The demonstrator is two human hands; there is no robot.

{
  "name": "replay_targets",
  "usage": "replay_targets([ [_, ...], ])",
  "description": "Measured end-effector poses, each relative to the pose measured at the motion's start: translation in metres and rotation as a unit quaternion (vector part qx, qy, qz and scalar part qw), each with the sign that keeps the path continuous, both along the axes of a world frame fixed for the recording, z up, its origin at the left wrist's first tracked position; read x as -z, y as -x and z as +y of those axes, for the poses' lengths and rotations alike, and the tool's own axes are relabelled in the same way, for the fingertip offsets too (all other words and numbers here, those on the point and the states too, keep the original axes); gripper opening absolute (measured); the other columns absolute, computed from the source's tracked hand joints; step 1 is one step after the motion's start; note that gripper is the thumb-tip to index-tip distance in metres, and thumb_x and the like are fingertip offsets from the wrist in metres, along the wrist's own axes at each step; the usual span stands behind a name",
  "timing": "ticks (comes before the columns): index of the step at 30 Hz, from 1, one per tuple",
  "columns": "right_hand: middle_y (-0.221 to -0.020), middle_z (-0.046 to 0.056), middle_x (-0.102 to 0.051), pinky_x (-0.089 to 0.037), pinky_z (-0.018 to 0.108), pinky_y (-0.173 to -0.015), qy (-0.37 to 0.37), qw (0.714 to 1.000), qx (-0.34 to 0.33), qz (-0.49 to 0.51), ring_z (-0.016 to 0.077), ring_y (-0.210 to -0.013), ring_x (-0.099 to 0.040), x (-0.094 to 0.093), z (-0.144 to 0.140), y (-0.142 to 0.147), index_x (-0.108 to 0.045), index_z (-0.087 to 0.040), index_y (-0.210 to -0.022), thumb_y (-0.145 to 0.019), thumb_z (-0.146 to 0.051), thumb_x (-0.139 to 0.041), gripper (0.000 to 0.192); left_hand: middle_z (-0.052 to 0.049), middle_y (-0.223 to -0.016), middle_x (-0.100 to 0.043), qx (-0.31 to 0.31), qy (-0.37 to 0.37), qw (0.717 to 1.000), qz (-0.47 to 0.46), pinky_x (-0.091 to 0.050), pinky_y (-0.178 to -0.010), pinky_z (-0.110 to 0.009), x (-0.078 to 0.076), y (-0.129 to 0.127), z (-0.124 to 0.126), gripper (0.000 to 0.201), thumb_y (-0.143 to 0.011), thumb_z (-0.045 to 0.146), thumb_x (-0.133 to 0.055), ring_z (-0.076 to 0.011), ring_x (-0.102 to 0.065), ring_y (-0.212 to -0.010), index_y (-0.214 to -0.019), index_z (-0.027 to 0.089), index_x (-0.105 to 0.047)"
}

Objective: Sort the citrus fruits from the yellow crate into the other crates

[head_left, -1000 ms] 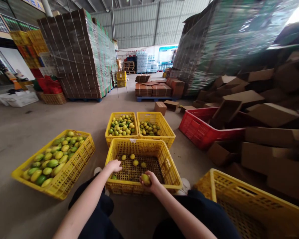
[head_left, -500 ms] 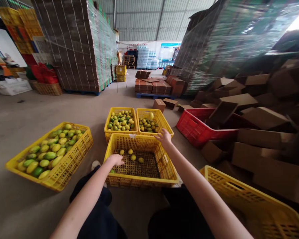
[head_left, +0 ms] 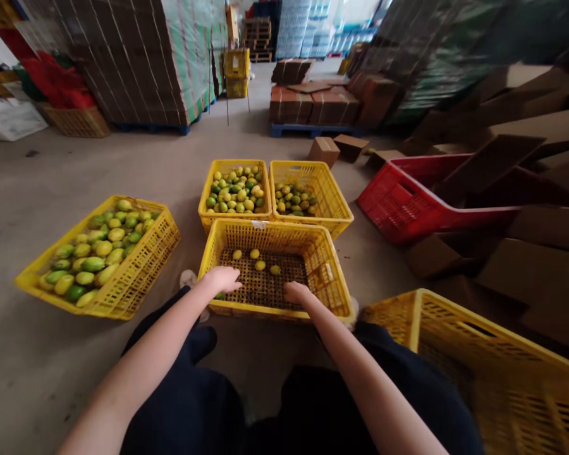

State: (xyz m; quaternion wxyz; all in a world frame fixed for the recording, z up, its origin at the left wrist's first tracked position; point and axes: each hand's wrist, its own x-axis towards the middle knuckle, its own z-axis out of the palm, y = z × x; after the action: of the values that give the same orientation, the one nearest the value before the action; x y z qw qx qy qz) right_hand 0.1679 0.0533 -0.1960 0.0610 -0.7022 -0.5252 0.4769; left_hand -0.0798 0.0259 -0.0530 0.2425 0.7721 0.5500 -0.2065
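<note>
Several yellow lemons (head_left: 260,265) lie spread on the bottom of the yellow crate (head_left: 275,311) in front of me. My left hand (head_left: 225,279) reaches over its near left side, fingers stretched and thumb apart, with no fruit seen in it. Partly below that hand shows a green lemon (head_left: 219,296). My right hand (head_left: 297,292) hangs inside the crate toward the right, fingers curled in and no fruit showing. It is apart from the loose lemons. Behind stand a crate full of yellow and green lemons (head_left: 237,191) and a part-filled crate (head_left: 329,189).
A tilted yellow crate (head_left: 145,278) heaped with lemons stands at left. On the right are another yellow crate (head_left: 478,335), a red crate (head_left: 403,202) and piled cardboard boxes (head_left: 550,259). Stacked flat cardboard (head_left: 313,104) sits on a blue pallet farther back.
My right hand has come back from the crate's far right rim and down into it, its fingers now curled. The lemon in the air over the back right crate is gone. My view has tilted down.
</note>
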Motion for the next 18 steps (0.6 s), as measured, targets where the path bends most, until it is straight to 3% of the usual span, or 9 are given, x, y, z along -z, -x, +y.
replay_targets([
  [3, -0.125, 0.009, -0.059, -0.054, 0.043, -0.088, 0.003, 0.991, -0.084, -0.108, 0.0222, -0.106, -0.062, 0.027, 0.014, -0.001, -0.057, -0.018, -0.123, -0.093, -0.035, -0.059, 0.035, -0.018, -0.125, -0.064, 0.001, 0.005, 1.0, 0.004, -0.046, -0.096, -0.04, 0.002, 0.006, 0.002, 0.037, -0.091, 0.036, -0.046, -0.0314, -0.062, -0.113, -0.116, 0.015, -0.062],
  [7, -0.13, 0.01, -0.057, -0.051, 0.047, -0.093, -0.024, 0.972, -0.126, -0.195, 0.0241, -0.111, -0.059, 0.062, 0.046, 0.0, -0.055, -0.018, -0.126, -0.093, -0.034, -0.059, 0.037, -0.017, -0.117, -0.066, -0.017, 0.033, 0.999, -0.031, -0.044, -0.097, -0.043, 0.019, 0.015, -0.007, 0.034, -0.088, 0.039, -0.051, -0.0333, -0.063, -0.109, -0.112, 0.017, -0.064],
  [12, -0.135, 0.02, -0.051, -0.047, 0.043, -0.095, -0.034, 0.962, -0.145, -0.227, 0.0312, -0.124, -0.051, 0.102, 0.081, 0.012, -0.049, -0.015, -0.134, -0.087, -0.02, -0.064, 0.05, -0.012, -0.112, -0.068, -0.159, 0.026, 0.97, -0.179, -0.035, -0.108, -0.04, 0.043, 0.023, -0.036, 0.039, -0.076, 0.052, -0.066, -0.0334, -0.058, -0.117, -0.105, 0.026, -0.068],
  [15, -0.138, 0.023, -0.047, -0.043, 0.044, -0.097, -0.045, 0.961, -0.143, -0.231, 0.0334, -0.128, -0.046, 0.116, 0.085, 0.02, -0.046, -0.015, -0.137, -0.087, -0.016, -0.06, 0.052, -0.009, -0.113, -0.069, -0.185, -0.003, 0.954, -0.235, -0.033, -0.11, -0.039, 0.036, 0.025, -0.039, 0.041, -0.075, 0.054, -0.065, -0.0324, -0.058, -0.119, -0.107, 0.028, -0.068],
  [18, -0.137, 0.025, -0.047, -0.038, 0.046, -0.102, -0.059, 0.963, -0.127, -0.232, 0.0334, -0.131, -0.043, 0.117, 0.081, 0.024, -0.048, -0.011, -0.135, -0.091, -0.01, -0.047, 0.044, -0.009, -0.118, -0.068, -0.127, 0.029, 0.976, -0.177, -0.035, -0.108, -0.04, 0.018, 0.029, -0.024, 0.04, -0.082, 0.048, -0.059, -0.0327, -0.057, -0.121, -0.114, 0.026, -0.067],
])
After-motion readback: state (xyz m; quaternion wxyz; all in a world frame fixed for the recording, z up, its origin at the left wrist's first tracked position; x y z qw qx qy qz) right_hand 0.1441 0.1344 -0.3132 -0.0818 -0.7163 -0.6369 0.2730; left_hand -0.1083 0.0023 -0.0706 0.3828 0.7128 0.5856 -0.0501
